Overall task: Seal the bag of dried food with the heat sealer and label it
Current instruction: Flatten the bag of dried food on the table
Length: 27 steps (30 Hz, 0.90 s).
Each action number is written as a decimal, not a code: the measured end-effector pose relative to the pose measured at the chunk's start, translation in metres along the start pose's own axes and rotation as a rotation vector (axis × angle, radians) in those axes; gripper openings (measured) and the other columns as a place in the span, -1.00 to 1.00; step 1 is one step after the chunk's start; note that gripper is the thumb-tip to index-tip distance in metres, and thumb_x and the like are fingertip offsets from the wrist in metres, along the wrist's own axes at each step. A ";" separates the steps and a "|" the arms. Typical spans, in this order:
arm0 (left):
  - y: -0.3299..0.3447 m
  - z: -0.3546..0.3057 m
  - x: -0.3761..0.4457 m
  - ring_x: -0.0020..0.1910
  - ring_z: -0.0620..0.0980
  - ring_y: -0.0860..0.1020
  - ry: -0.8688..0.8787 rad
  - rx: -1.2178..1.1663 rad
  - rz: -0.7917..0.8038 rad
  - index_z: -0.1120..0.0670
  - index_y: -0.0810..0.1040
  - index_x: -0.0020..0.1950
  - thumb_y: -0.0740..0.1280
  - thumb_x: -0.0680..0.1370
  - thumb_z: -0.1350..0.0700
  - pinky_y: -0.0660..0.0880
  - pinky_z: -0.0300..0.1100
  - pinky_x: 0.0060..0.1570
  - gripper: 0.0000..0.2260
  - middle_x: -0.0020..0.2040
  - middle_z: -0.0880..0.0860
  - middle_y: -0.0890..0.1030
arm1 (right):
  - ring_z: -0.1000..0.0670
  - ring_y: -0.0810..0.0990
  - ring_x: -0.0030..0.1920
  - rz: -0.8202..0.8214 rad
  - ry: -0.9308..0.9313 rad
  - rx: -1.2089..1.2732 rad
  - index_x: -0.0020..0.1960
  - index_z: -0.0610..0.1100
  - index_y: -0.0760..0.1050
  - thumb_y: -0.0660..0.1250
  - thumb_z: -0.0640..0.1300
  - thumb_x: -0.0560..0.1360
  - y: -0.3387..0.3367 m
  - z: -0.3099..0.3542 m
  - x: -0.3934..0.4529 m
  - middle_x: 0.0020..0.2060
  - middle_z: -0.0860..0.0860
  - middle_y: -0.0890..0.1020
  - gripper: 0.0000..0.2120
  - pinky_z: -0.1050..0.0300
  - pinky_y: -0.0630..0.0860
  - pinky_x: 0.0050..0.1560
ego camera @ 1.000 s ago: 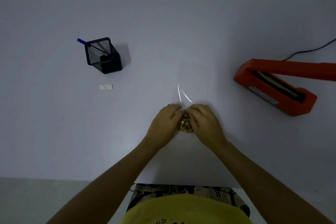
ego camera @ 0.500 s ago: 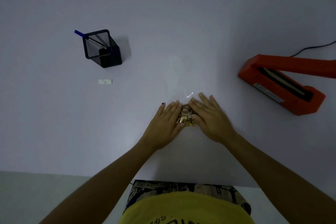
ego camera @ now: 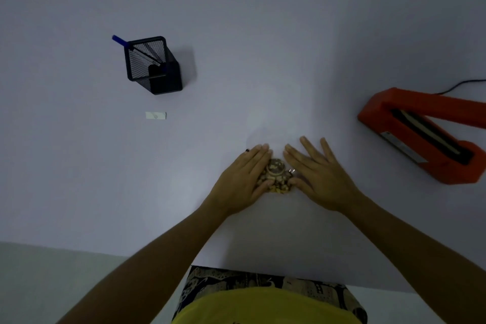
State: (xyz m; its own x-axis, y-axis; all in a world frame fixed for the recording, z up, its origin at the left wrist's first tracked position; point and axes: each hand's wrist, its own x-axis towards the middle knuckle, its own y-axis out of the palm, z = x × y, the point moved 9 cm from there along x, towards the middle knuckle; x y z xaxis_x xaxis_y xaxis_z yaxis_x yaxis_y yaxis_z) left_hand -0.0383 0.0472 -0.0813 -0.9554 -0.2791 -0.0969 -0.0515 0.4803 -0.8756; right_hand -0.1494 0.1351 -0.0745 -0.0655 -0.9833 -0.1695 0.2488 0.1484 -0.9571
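Near the desk's (ego camera: 236, 34) front edge, the bag (ego camera: 276, 176) of dried food is pressed flat between the left hand (ego camera: 243, 179) and right hand (ego camera: 319, 176) — fingers spread open, nothing gripped. Trapped air or food left in the seal line would likely spoil the weld. The sealer (ego camera: 420, 137) lies well apart, its arm cut off at the frame edge — the clear film's mouth can hardly be made out. A label (ego camera: 156, 115) waits near the pen cup (ego camera: 152, 66).

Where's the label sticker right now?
In the head view, the label lies flat on the table's left side, just in front of the pen holder, untouched.
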 end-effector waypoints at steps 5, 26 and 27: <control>0.002 0.002 -0.002 0.51 0.00 0.21 0.009 -0.010 -0.053 0.17 0.31 0.47 0.11 0.62 -0.14 0.15 -0.12 0.49 -0.47 0.49 0.11 0.30 | -0.20 0.29 0.45 -0.145 -0.163 -0.032 0.33 -0.26 0.46 0.04 0.05 0.64 -0.018 0.004 0.019 0.34 -0.16 0.49 -0.52 -0.32 0.10 0.45; 0.003 0.002 -0.007 0.50 0.11 0.23 0.059 0.017 -0.156 0.17 0.30 0.47 0.21 0.60 -0.08 0.23 -0.01 0.47 -0.48 0.47 0.16 0.32 | -0.15 0.11 0.53 0.092 -0.498 -0.164 0.52 -0.18 0.13 -0.05 0.23 0.60 -0.004 0.000 0.102 0.51 -0.11 0.19 -0.35 -0.22 0.04 0.49; 0.003 0.002 -0.007 0.49 0.11 0.25 0.058 0.015 -0.162 0.18 0.31 0.46 0.21 0.60 -0.08 0.24 -0.01 0.46 -0.49 0.46 0.16 0.34 | -0.15 0.11 0.53 0.083 -0.530 -0.155 0.52 -0.18 0.14 -0.06 0.22 0.60 -0.003 0.006 0.101 0.51 -0.11 0.20 -0.36 -0.21 0.04 0.50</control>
State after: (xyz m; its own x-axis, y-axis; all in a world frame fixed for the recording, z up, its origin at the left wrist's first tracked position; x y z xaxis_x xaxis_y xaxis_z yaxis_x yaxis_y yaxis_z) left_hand -0.0308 0.0488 -0.0840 -0.9501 -0.3031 0.0737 -0.2026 0.4198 -0.8847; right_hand -0.1509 0.0350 -0.0876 0.4528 -0.8801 -0.1429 0.0851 0.2022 -0.9756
